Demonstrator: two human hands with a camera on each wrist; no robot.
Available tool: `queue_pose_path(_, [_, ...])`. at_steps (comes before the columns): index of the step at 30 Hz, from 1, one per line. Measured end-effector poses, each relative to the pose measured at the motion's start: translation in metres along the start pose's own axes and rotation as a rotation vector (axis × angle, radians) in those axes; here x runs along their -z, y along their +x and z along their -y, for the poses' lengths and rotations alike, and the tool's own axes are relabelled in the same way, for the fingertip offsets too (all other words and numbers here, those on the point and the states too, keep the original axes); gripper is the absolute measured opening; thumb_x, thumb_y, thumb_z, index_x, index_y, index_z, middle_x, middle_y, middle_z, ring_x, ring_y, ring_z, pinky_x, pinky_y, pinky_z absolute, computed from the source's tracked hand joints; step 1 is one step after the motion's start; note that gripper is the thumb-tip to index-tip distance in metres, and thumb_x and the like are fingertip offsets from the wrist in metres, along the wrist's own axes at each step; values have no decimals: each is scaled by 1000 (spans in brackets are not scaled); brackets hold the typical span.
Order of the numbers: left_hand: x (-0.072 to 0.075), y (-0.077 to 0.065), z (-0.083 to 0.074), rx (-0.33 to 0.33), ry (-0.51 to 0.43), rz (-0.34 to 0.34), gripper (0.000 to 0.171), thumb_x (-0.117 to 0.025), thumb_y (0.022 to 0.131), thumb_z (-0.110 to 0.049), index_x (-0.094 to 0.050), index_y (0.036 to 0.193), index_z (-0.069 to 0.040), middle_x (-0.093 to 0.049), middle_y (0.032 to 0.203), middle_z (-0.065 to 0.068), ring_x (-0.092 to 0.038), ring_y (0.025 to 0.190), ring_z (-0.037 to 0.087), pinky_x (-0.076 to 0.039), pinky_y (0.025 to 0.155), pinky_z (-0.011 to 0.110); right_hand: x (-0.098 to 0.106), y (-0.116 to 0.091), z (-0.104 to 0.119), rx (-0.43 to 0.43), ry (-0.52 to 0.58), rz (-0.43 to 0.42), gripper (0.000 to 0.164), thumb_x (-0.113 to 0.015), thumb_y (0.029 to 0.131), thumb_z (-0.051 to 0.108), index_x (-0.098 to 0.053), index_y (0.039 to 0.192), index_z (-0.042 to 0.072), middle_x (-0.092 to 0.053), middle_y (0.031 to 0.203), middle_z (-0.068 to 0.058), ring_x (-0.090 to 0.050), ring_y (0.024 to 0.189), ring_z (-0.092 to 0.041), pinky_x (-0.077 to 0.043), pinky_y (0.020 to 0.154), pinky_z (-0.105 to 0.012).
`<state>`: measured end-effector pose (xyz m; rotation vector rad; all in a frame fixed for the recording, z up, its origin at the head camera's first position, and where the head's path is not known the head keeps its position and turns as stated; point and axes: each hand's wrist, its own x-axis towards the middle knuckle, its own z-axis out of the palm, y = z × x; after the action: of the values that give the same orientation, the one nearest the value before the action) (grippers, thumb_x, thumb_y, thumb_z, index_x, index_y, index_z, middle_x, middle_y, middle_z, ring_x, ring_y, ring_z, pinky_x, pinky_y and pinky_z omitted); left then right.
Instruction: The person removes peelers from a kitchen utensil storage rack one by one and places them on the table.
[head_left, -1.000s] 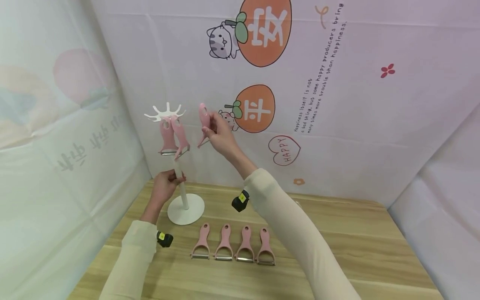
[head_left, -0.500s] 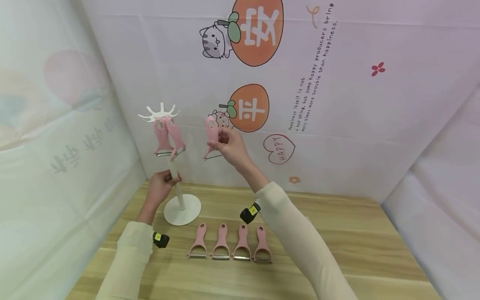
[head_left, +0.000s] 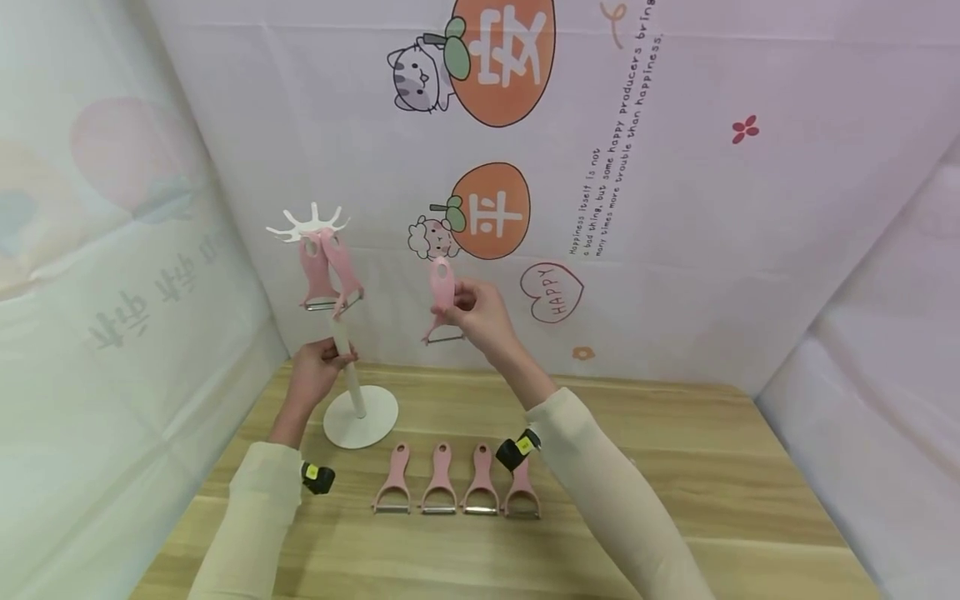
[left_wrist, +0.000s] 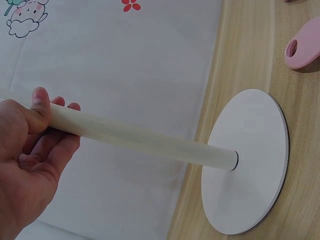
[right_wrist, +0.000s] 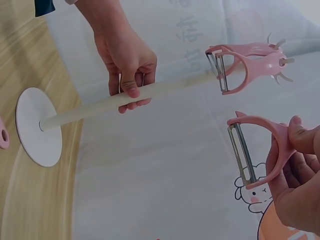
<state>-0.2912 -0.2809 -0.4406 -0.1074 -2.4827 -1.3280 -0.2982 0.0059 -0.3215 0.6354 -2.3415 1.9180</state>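
At the left, a person's left hand [head_left: 315, 372] is curled round the white post [head_left: 353, 388] of a stand, thumb on one side and fingers on the other, with no gap left in the grip; this hold, partway up, probably keeps the tall stand steady. The hand is below a ring of white hooks [head_left: 313, 223] at the top, whose spread arms seem meant to give each hung thing its own place. Two pink peelers, a left one [head_left: 317, 275] and a right one [head_left: 343, 268], hang there close together, handles up and blades down, hung by the holes in their handles. The round base [head_left: 378, 427] appears flat on the wooden table [head_left: 675, 475], its width likely balancing the load above.

Next, four more peelers [head_left: 439, 473] lie side by side on the table, handles pointing away from the person, perhaps for easy picking up. A wrist camera [head_left: 516, 452] partly covers the rightmost one.

Above that row, a raised peeler [head_left: 443, 285] is clear of both stand and table. The right hand [head_left: 486, 321] pinches it firmly between thumb and fingers, low on the handle, which leaves the hole at the top uncovered, the blade below.
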Motion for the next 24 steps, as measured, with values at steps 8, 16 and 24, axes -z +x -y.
queue_pose_path(8, [1, 0, 0, -5, 8, -8, 15, -66, 94, -4, -69, 102, 9, -73, 103, 28, -72, 99, 39, -60, 87, 49, 10, -17, -15, -50, -1, 21, 15, -67, 92, 1, -68, 107, -2, -75, 98, -16, -71, 84, -14, -60, 78, -24])
queue_pose_path(16, [0, 0, 0, -12, 0, -13, 15, -66, 94, -3, -69, 103, 9, -73, 102, 28, -72, 99, 40, -59, 88, 49, 18, -35, -32, -41, -26, 58, 10, -67, 92, 0, -69, 101, -4, -75, 96, -22, -70, 79, -12, -55, 70, -20])
queue_pose_path(24, [0, 0, 1, -5, 8, -18, 15, -66, 94, -3, -69, 103, 9, -73, 103, 27, -72, 99, 40, -59, 88, 49, 25, -51, -47, -81, -31, 38, 11, -65, 92, -2, -67, 103, -4, -76, 97, -20, -67, 76, -9, -54, 68, -18])
